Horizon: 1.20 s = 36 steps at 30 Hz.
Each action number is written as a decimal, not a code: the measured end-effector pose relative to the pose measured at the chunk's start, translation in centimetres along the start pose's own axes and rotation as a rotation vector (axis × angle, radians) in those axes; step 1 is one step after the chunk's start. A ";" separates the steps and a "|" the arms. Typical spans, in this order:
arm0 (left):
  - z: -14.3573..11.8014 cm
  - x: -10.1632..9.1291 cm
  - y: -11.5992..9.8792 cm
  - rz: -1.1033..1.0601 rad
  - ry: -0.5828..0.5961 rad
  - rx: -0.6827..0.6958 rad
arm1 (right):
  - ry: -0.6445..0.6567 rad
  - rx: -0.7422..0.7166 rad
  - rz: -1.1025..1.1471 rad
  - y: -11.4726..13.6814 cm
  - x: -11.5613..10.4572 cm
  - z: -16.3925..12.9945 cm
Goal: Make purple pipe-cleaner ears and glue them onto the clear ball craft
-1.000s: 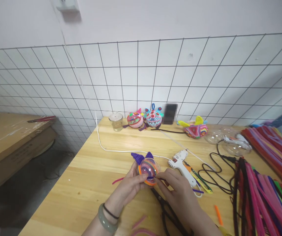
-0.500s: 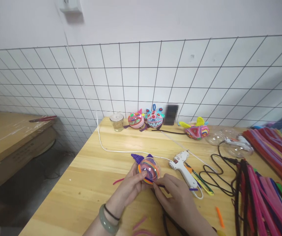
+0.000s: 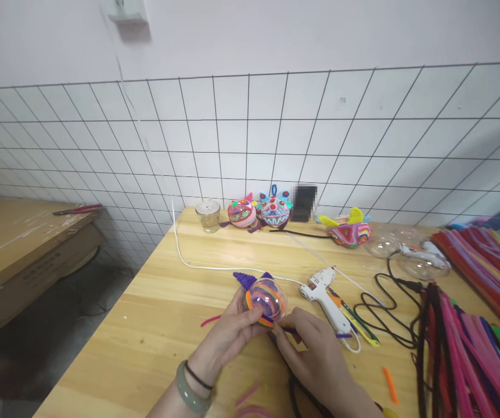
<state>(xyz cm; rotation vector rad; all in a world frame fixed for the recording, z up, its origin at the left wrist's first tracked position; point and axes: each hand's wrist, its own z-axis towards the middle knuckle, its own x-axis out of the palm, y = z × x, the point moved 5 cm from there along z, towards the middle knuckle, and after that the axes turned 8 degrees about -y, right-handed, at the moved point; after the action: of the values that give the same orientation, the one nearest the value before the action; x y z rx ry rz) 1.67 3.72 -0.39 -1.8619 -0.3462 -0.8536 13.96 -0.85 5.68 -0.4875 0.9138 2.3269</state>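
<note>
My left hand [image 3: 234, 328] is closed around a clear plastic ball [image 3: 271, 299] wrapped with orange, purple and pink pipe cleaners. Two purple pieces stick up from the ball: a coiled cone [image 3: 244, 280] at its left and a smaller point on top. At the ball's lower right edge, my right hand [image 3: 313, 348] pinches a purple pipe cleaner [image 3: 343, 335], whose far end shows beyond the knuckles. The part between the right fingers is mostly hidden. To the right of the ball lies a white glue gun [image 3: 326, 296].
Decorated pipe-cleaner balls [image 3: 274, 209] stand by the tiled wall, beside a glass cup [image 3: 208, 216]. Bundles of pipe cleaners [image 3: 463, 348] and a black cable [image 3: 384, 325] fill the right side. Scissors [image 3: 358, 325] lie behind the glue gun. Clear plastic shells [image 3: 424, 264] sit farther back.
The left thumb has slid slightly down the ball, baring more of its front. Both hands otherwise keep nearly the same place and grip.
</note>
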 end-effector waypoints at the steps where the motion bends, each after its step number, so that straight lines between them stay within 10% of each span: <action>1: 0.0 0.0 0.0 -0.001 -0.001 -0.001 | -0.003 -0.001 -0.004 0.0 0.0 0.0; 36: -0.1 0.2 0.0 0.011 -0.052 0.044 | 0.033 -0.003 -0.025 -0.1 0.5 0.0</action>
<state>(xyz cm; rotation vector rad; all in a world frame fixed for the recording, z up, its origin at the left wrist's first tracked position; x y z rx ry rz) 1.79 3.62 -0.27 -1.8463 -0.3835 -0.7852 13.60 -0.64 5.35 -0.5367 0.9144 2.3043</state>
